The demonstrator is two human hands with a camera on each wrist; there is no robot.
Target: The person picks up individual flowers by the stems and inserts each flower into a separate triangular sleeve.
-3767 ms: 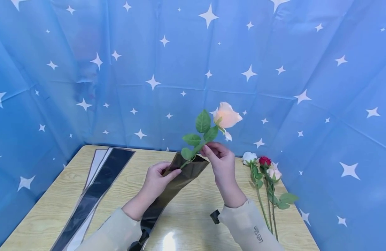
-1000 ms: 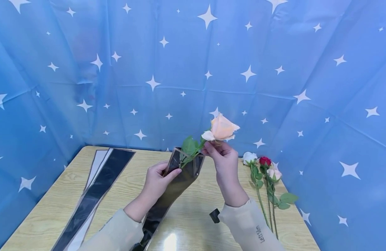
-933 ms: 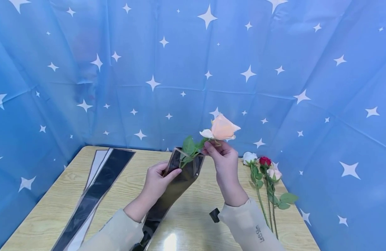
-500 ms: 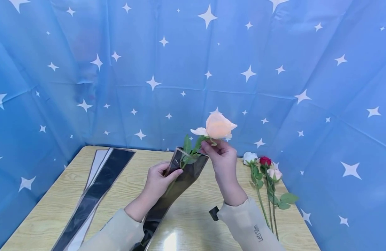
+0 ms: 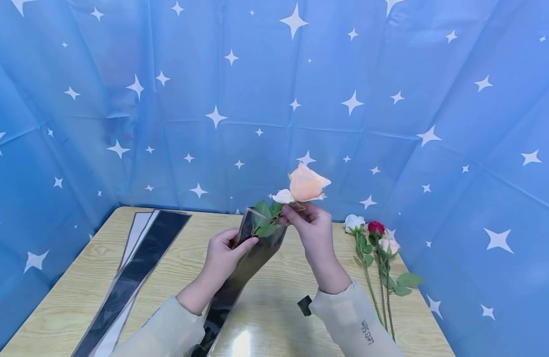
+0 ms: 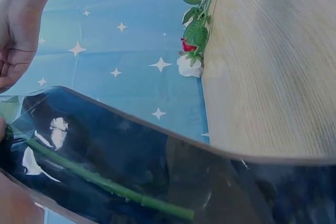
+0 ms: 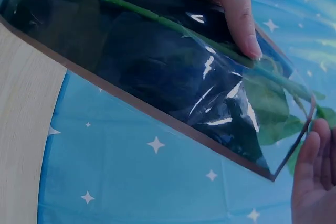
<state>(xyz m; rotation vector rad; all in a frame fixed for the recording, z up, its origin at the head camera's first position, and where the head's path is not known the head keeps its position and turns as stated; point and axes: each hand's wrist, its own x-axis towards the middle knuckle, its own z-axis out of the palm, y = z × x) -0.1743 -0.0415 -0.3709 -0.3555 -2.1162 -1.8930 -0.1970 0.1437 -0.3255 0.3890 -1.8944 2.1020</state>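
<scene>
In the head view a peach rose [image 5: 307,182] stands over the table, its head outside a clear-and-black flower sleeve [image 5: 256,263]. My right hand [image 5: 315,233] pinches the rose's stem just under the bloom. My left hand [image 5: 224,254] grips the sleeve near its mouth, thumb across the front. Some green leaves [image 5: 266,229] are inside the mouth. Through the film, the left wrist view shows the green stem [image 6: 113,186] lying lengthwise, its cut end well inside. From the right wrist view, the left thumb [image 7: 241,19] presses on the film over the stem.
Several sleeves [image 5: 145,263], black and white, lie fanned at the table's left. At the right edge lie a white rose [image 5: 355,223], a red rose [image 5: 376,227] and a pale pink rose [image 5: 389,246]. A blue star-printed curtain [image 5: 256,89] surrounds the wooden table [image 5: 274,307].
The rose has come lower and left, its stem deeper in the sleeve and more leaves inside the mouth. My right hand now pinches closer to the bloom. The left hand stays nearly still.
</scene>
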